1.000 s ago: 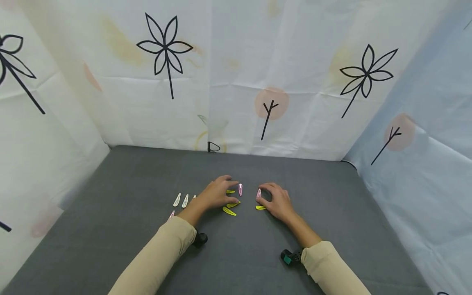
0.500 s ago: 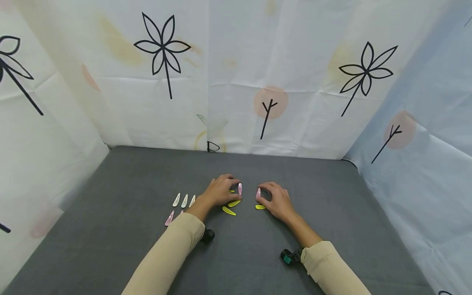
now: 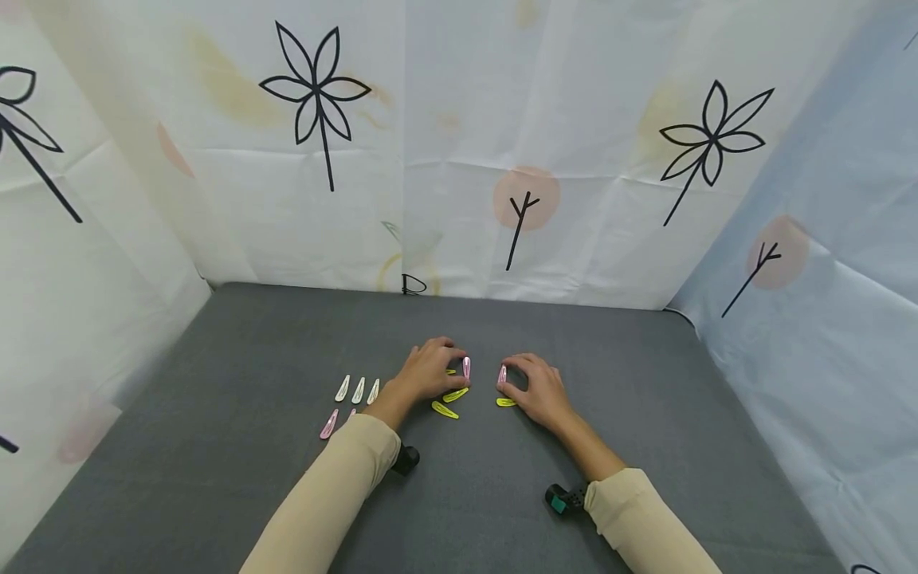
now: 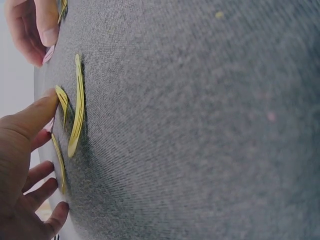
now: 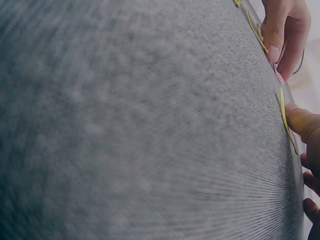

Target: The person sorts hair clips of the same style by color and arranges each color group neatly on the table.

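My left hand point(image 3: 428, 369) pinches a pink hair clip point(image 3: 467, 367) between thumb and finger, low over the grey cloth. To its right, my right hand point(image 3: 538, 388) holds another pink hair clip point(image 3: 502, 375) by its ends, likewise between thumb and finger. Below the left hand lie two yellow hair clips, one point(image 3: 455, 395) at the thumb and a second point(image 3: 445, 410) nearer me. A further yellow clip point(image 4: 59, 162) sits under the left fingers, mostly covered in the head view. Beside the right thumb rests one more yellow clip point(image 3: 506, 402).
Left of the left forearm, three white hair clips point(image 3: 358, 391) stand in a row. Nearer me lie a pink clip point(image 3: 329, 424) and another pink clip point(image 3: 351, 413), partly hidden by the sleeve. A patterned white curtain point(image 3: 459, 159) borders the grey table point(image 3: 610, 343).
The left hand has shifted slightly right and its thumb and finger have closed on the pink hair clip. The right hand has stayed in place with its clip.
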A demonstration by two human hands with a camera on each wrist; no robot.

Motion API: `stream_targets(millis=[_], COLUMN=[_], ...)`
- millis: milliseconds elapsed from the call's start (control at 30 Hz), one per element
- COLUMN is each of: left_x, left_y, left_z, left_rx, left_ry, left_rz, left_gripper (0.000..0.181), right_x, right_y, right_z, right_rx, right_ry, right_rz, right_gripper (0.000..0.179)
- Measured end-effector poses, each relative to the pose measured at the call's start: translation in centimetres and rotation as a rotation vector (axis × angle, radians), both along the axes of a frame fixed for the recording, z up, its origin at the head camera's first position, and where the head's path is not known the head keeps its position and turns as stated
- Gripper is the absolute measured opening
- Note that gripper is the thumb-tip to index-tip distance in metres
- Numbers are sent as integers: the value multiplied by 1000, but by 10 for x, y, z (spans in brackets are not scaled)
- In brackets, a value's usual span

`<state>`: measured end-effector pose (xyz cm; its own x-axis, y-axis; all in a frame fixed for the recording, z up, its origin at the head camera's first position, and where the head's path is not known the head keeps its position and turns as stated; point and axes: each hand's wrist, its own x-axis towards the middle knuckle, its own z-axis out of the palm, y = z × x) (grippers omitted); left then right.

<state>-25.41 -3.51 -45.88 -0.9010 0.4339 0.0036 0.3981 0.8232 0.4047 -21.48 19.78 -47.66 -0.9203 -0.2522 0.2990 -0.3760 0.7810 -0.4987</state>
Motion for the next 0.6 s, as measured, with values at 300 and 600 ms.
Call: stream_targets(millis=[300, 600], left_x=[1, 1], left_y=[0, -4], left_z=[0, 1], left_rx=[29, 102], left_ry=[4, 11], left_rz=[-13, -41], left_gripper=[46, 26], right_x=[0, -1], right_y=[0, 0], right_z=[1, 0], right_rx=[9, 1], right_ry=[-9, -10], right_rz=[6, 4], right_gripper=[43, 42])
